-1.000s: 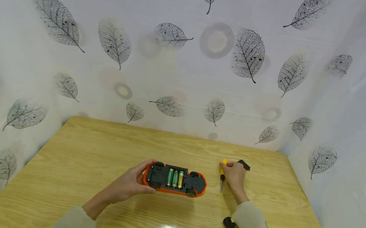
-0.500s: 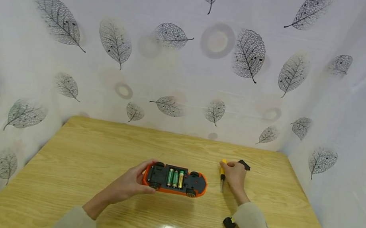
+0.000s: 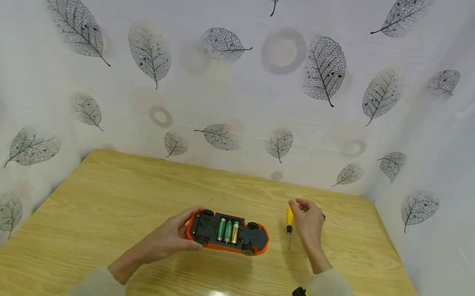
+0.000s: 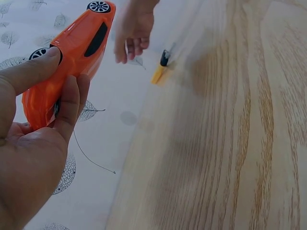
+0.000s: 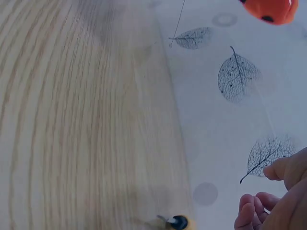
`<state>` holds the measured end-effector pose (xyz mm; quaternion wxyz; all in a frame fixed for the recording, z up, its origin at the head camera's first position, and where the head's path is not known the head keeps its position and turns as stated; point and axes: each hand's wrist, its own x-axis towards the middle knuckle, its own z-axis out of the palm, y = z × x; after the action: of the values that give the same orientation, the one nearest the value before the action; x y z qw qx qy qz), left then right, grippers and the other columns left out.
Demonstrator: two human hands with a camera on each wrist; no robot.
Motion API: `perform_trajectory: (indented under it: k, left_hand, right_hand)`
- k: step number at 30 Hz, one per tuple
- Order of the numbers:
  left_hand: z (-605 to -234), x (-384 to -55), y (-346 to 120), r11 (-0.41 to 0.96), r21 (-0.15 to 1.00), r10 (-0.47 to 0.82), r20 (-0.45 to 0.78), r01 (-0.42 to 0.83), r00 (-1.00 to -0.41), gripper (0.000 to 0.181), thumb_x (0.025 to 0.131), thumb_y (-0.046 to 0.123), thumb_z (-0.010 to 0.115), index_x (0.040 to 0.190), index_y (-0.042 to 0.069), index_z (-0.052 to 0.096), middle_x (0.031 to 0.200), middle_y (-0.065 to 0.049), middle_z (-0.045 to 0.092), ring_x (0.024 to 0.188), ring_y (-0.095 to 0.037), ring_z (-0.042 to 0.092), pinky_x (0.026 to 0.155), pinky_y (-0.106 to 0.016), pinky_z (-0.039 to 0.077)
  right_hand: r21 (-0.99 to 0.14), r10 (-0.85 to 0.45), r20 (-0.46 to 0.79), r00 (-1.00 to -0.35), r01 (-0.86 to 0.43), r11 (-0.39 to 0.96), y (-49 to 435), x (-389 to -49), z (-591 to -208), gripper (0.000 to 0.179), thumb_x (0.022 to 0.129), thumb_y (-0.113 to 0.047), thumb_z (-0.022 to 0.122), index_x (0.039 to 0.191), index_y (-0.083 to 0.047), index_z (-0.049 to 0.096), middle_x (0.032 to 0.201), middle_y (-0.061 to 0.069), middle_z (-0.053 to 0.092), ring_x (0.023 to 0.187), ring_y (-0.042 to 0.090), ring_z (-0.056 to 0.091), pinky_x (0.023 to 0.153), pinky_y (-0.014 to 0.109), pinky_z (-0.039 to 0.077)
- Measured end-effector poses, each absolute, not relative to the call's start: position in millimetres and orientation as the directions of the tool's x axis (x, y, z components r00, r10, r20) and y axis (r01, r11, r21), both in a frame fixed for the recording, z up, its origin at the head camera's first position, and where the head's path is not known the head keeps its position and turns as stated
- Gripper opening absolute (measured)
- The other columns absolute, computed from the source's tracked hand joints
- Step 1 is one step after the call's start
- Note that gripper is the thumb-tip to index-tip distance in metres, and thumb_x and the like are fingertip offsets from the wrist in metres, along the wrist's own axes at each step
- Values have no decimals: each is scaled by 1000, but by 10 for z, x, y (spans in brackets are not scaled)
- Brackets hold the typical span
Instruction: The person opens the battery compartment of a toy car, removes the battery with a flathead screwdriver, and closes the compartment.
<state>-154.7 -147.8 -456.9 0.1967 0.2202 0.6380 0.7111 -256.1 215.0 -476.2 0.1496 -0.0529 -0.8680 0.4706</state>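
My left hand (image 3: 168,236) grips an orange toy car (image 3: 253,236) by its left end, above the table. The car's dark underside faces me, its battery bay uncovered with three batteries (image 3: 228,231) side by side. In the left wrist view, my thumb and fingers wrap the orange body (image 4: 74,45). A yellow-handled screwdriver (image 3: 290,218) lies on the table to the right, shaft toward me. Just above and beside it is my right hand (image 3: 309,225), fingers loosely bent; the left wrist view shows it apart from the screwdriver (image 4: 160,70) and holding nothing.
Behind my right hand, a dark bit (image 3: 324,217) of a black flat piece peeks out, mostly hidden. A thin wire (image 4: 91,159) hangs from the car. The wooden table (image 3: 142,179) meets a leaf-patterned sheet (image 3: 228,89) at its back and sides.
My right hand has let go of the screwdriver and risen slightly up and away, now covering most of the black flat piece. The left hand and car stay put.
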Motion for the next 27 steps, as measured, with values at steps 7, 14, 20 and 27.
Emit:
perform_trajectory:
  k: [7,14,20,27]
  left_hand:
    - [-4567,-1552,-1474,-100,995,564,63,8,-824,91,92,-4,75,163,5,19,161,-27,27,130,-33,57,95,-37,58]
    - [-4566,-1544,-1465,-99,995,562,61,6,-825,92,91,-5,75,163,4,19,161,-28,26,133,-35,55,96,-37,58]
    - [-4560,-1540,-1466,-97,995,563,53,-2,-824,92,92,-5,75,163,5,18,161,-28,26,131,-34,56,95,-37,58]
    - [-4572,-1542,-1462,-94,996,566,59,7,-822,91,92,-4,74,163,5,18,160,-28,27,129,-33,57,95,-37,58]
  right_hand:
    - [-843,125,245,-962,-148,517,1932,-2351,-4530,34,99,-28,72,120,-1,74,108,15,73,91,26,67,69,28,54]
    - [-840,-14,267,-964,-240,487,1701,-2122,-4352,29,99,-25,72,117,-2,75,106,10,74,91,22,67,76,31,56]
    - [-821,-156,308,-938,-345,454,1544,-1986,-4263,22,100,-21,71,115,-7,76,104,3,73,93,19,65,74,30,55]
    - [-786,-284,286,-915,-394,477,1374,-1904,-4173,19,99,-18,72,115,-8,76,106,1,73,95,19,65,85,39,54]
